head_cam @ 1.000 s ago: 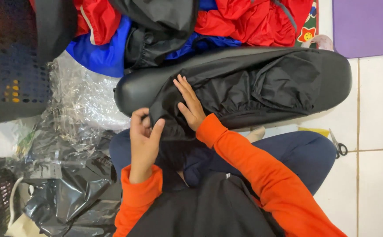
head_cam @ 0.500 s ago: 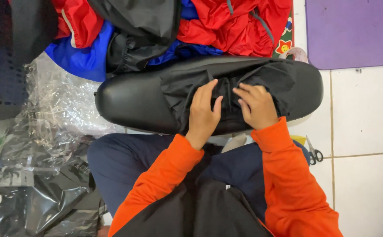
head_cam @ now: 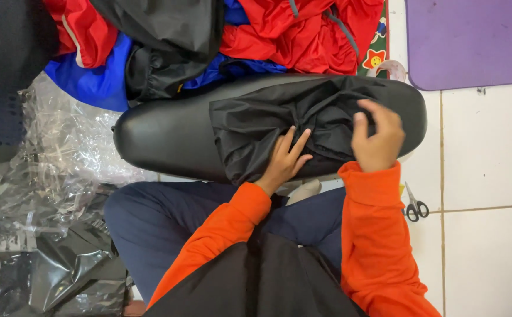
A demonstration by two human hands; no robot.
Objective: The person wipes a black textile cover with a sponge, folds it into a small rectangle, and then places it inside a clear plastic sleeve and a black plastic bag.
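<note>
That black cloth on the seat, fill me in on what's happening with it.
A seated person in orange sleeves has a crumpled black cloth spread on a long black padded seat. The left hand lies flat on the cloth; the right hand is at its bunched end, fingers curled. Red and blue garments are piled behind, scissors on the floor.

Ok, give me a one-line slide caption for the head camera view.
Left hand flat on crumpled black fabric over a glossy black padded seat, right hand raised above it.
</note>
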